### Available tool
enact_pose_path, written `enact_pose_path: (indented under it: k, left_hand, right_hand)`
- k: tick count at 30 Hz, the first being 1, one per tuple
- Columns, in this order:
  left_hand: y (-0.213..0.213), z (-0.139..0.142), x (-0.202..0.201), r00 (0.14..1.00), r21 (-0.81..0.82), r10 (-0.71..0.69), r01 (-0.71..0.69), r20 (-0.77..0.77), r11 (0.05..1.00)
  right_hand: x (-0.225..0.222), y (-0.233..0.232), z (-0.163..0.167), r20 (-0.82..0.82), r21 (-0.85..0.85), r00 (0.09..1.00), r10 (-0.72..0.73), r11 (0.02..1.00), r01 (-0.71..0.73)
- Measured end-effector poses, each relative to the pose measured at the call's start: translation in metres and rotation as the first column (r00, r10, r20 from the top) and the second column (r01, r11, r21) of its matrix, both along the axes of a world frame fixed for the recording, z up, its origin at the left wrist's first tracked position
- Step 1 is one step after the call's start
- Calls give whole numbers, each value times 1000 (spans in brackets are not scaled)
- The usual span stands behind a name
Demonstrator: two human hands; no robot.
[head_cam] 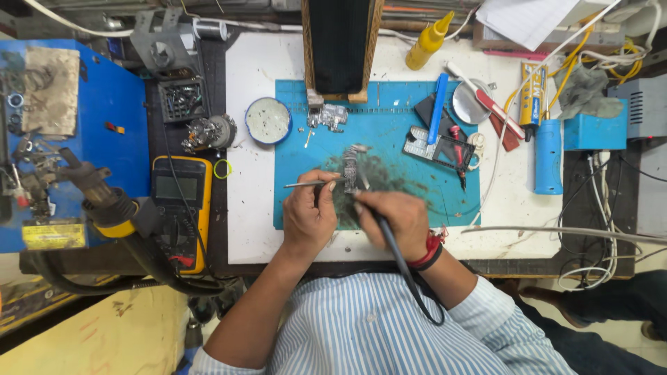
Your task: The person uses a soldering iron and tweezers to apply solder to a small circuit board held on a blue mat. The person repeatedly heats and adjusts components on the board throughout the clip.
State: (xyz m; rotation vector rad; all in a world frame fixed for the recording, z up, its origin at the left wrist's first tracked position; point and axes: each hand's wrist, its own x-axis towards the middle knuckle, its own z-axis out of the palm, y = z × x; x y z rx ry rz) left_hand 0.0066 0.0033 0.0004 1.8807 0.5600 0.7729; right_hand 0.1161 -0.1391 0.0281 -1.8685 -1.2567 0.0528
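In the head view, a thin metal pair of tweezers (309, 184) is pinched between the fingers of the left hand (309, 215), its tip laid against a small grey circuit part (350, 169) that sits on the blue work mat (389, 125) near the middle of the white tabletop (243, 236). A dark corded soldering tool (385, 239) is gripped by the closed fingers of the right hand (392, 222), just beside the part; the tool's tip is blurred and its contact cannot be told. Its cable is seen trailing back over the striped shirt.

Behind the part, a second metal assembly (326, 117) and a dark upright stand (340, 45) are placed. A round tin (268, 121) lies at the mat's left edge, a yellow multimeter (182, 208) further left. A yellow squeeze bottle (429, 42) and a blue cylinder (547, 156) are set to the right.
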Motion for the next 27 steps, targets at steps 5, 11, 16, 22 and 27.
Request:
enact_pose_path:
  k: [5, 11, 16, 22, 27]
  left_hand:
    - [-1, -2, -1, 1000, -5, 9, -9, -27, 1000]
    - [-2, -6, -5, 999, -111, -17, 20, 29, 994]
    - [-2, -12, -8, 991, -253, 21, 13, 133, 967]
    - [-2, -17, -7, 976, -291, 81, -19, 203, 956]
    - [-2, -13, -6, 990, -235, 57, -25, 127, 972]
  right_hand:
    - [1, -4, -4, -100, 45, 993, -63, 997, 68]
    - [1, -2, -4, -134, 16, 984, -115, 993, 118]
    - [2, 0, 2, -37, -16, 996, 84, 996, -84]
    - [0, 1, 3, -58, -19, 996, 63, 998, -64]
    - [1, 6, 7, 5, -77, 999, -50, 996, 50]
